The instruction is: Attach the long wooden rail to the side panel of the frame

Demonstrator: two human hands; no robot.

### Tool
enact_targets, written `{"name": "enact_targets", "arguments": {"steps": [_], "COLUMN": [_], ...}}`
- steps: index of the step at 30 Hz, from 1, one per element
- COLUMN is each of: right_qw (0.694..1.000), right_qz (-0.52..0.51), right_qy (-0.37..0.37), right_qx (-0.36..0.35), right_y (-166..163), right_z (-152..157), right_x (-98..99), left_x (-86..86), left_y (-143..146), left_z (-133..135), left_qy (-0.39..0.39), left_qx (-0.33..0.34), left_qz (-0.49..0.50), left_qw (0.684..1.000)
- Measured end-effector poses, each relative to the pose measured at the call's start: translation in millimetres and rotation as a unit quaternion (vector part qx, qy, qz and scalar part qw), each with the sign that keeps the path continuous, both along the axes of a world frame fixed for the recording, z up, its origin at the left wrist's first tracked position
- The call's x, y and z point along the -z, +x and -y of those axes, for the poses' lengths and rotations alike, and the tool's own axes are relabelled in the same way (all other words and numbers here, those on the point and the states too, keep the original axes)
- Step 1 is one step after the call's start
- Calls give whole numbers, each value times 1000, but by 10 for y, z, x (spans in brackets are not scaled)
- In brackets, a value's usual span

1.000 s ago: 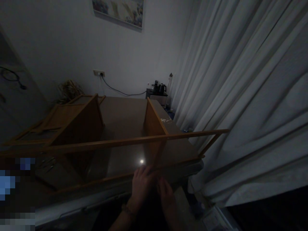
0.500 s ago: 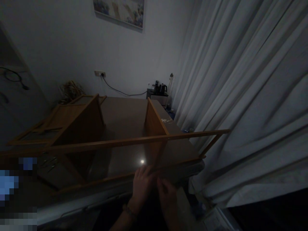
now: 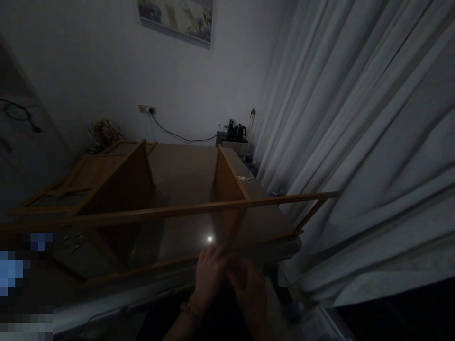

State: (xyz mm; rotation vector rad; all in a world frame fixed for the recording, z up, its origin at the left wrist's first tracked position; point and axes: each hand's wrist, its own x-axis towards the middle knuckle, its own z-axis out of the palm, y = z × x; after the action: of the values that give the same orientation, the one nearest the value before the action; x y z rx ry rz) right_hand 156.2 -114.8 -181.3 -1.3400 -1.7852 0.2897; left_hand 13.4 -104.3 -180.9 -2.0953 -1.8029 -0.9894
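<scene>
The room is dim. A wooden cabinet frame [image 3: 167,210] lies on its back in front of me, with upright partition boards [image 3: 227,182] inside. My left hand [image 3: 208,279] rests at the frame's near edge below a thin upright strut [image 3: 235,227], fingers curled against the wood. Just to its right, my right hand [image 3: 250,284] is close against the left one at the same spot, fingers bent. Whatever the fingers pinch is too dark to see.
Grey curtains [image 3: 355,142] hang at the right, close to the frame's end. A wall socket and cable [image 3: 147,109], a small table with a kettle [image 3: 236,130] and a picture [image 3: 177,16] are on the far side. A blurred blue patch [image 3: 17,270] sits at the lower left.
My right hand has shifted slightly left and up, closer against my left hand at the frame's edge. The frame has not moved.
</scene>
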Motion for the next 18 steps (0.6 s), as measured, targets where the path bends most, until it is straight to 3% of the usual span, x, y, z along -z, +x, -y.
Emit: {"name": "enact_targets", "arguments": {"steps": [8,13,18], "right_qw": [991,990,992], "right_qz": [42,15,-54], "right_qy": [76,52,-5], "right_qx": [-105,-134,-113], "right_y": [136,69,-66], "right_z": [-75,-71,-43], "right_x": [52,36,-11], "left_x": [5,13,14], "left_y": [9,0,0], "left_z": [-6,-4,-7], "left_qy": [5,16,3], "left_qx": [5,5,0], "left_qz": [13,7,7], "left_qw": [1000,1000,1000]}}
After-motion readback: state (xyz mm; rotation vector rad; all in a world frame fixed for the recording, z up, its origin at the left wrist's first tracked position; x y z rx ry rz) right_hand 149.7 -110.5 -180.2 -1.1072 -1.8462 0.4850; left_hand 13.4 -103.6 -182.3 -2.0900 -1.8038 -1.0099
